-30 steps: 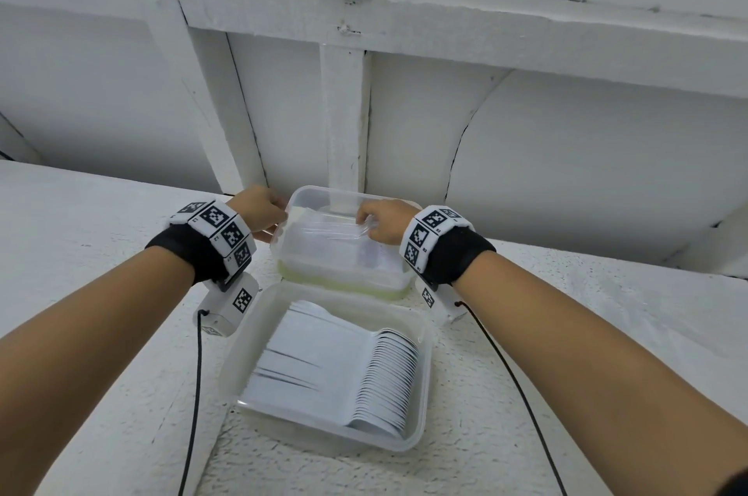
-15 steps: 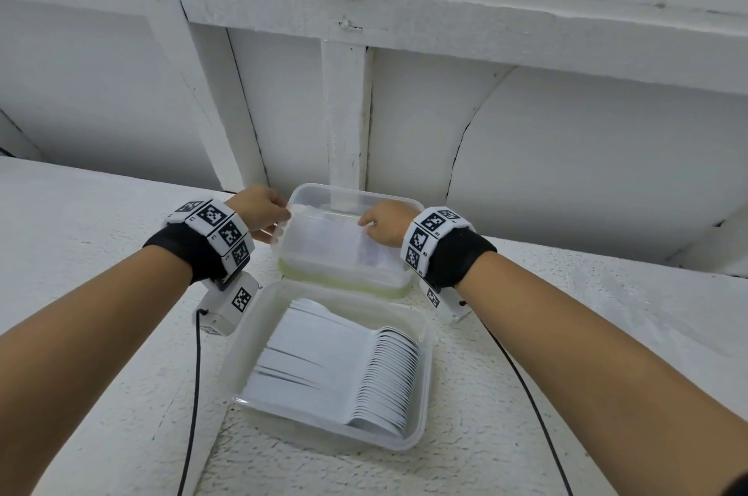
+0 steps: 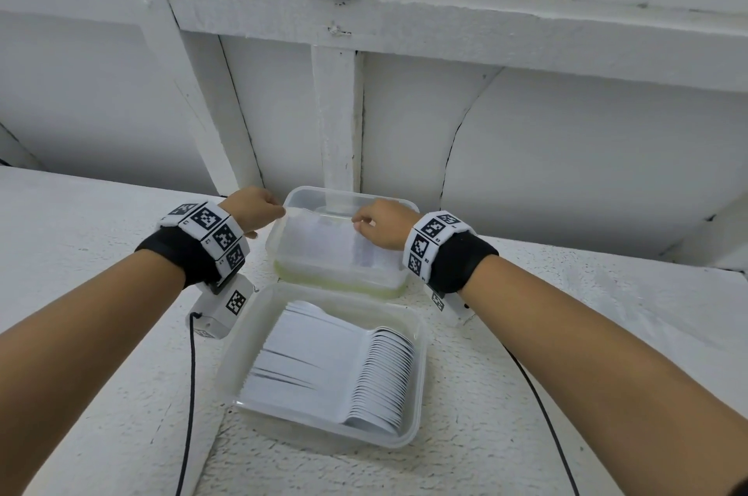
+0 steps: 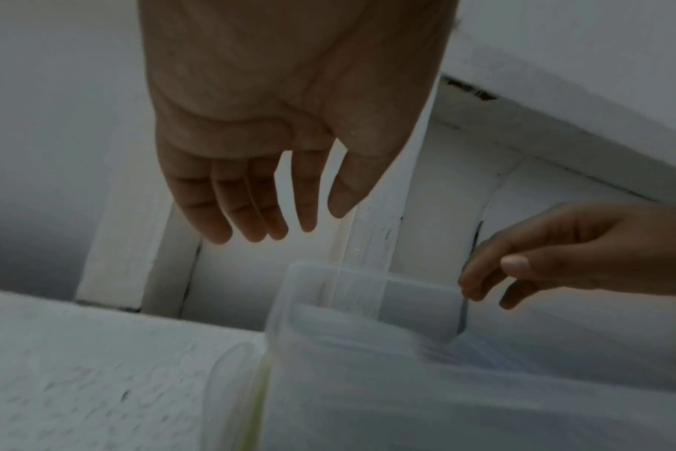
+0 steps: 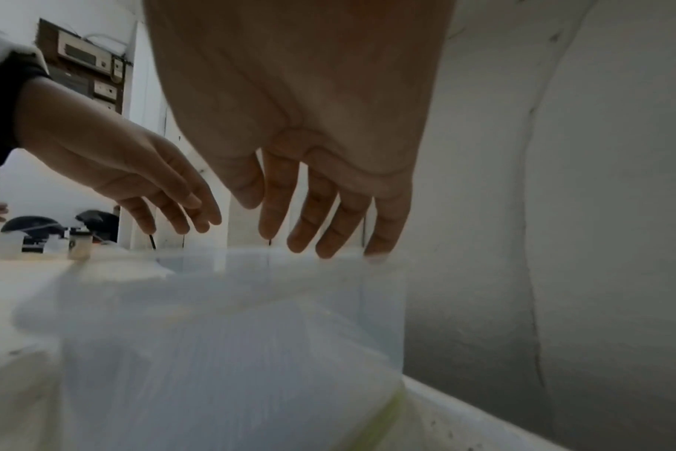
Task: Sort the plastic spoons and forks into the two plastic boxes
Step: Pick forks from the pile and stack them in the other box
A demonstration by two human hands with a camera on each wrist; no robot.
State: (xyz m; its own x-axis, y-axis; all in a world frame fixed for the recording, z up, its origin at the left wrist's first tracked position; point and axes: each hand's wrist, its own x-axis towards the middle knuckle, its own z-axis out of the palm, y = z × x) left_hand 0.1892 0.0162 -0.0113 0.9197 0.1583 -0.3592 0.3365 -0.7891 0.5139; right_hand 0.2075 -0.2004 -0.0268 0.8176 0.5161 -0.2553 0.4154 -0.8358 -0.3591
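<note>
Two clear plastic boxes stand on the white table. The near box (image 3: 421, 370) holds a neat stack of white spoons (image 3: 376, 370). In the far box (image 3: 336, 277) lie white plastic pieces (image 3: 324, 240), blurred, so their type is unclear. My left hand (image 3: 259, 208) hangs at that box's left rim, its fingers (image 4: 251, 219) straight and holding nothing. My right hand (image 3: 380, 224) is over the box's right side; its straight fingertips (image 5: 329, 244) touch the top of the box's contents near the far rim.
A white panelled wall (image 3: 566, 171) rises right behind the far box. Black cables (image 3: 190, 394) run from both wrists across the table towards me. Bottles and dark objects (image 5: 39, 235) stand far off to the left.
The white pieces raised under my right hand a second ago now lie lower in the far box. Both hands stay at that box, barely shifted.
</note>
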